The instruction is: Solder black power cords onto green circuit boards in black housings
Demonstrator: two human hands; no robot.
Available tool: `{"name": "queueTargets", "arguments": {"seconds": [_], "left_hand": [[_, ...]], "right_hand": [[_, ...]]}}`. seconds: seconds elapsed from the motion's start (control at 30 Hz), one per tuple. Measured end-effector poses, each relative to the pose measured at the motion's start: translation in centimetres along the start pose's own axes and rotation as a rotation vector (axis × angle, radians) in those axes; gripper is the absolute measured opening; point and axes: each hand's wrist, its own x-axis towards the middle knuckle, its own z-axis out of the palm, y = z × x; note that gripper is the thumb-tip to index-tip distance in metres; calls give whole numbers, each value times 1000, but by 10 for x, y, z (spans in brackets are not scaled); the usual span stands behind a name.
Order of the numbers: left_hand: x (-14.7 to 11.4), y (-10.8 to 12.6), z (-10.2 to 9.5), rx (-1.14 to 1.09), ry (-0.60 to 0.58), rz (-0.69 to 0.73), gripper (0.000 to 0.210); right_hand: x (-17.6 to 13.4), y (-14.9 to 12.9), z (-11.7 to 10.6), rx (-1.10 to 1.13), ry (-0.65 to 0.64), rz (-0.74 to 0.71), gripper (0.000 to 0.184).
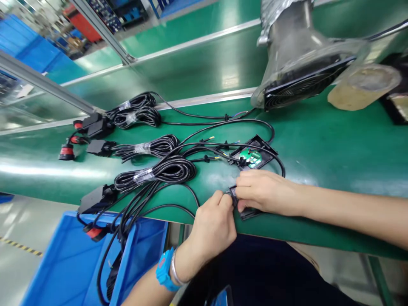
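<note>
My right hand (263,191) is closed on a black plastic housing (250,213) near the table's front edge, its fingers pressed over the left end. My left hand (215,221) is closed beside it, fingertips at the same end where a black cable enters; exactly what they pinch is hidden. Just behind lies an open black case (266,151) with a round green circuit board (250,157) inside and a cable running to it. Left of the hands, a tied black cable bundle (172,170) rests on the table.
More coiled cables (153,146) with black boxes (98,199) and red-black plugs (66,151) lie at the left. A blue bin (70,255) stands below the table edge. A fan in a plastic-wrapped duct (296,85) and a yellowish container (363,87) stand at the back right.
</note>
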Motion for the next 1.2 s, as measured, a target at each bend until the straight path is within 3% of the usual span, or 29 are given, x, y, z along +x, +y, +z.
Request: {"name": "queueTargets", "arguments": {"seconds": [0.1,0.23,0.47,0.63,0.87,1.07,1.2], "left_hand": [[2,-2,1,-41,41,31,12],[3,-11,6,-162,88,168,17],[7,-21,8,-175,78,302,11],[5,-19,7,-138,90,289,11],[9,-9,-1,-277,98,132,12],[9,-11,-1,-293,91,133,10],[8,-15,1,-232,73,188,10]], "right_hand": [[-24,-2,0,-24,170,43,30],[-48,-7,4,-81,202,29,26],[-56,-12,14,-47,366,72,25],[-58,-13,18,-39,371,111,28],[-53,-22,16,-95,355,187,31],[-38,-51,16,-278,189,331,36],[-34,-64,25,-413,120,318,45]]}}
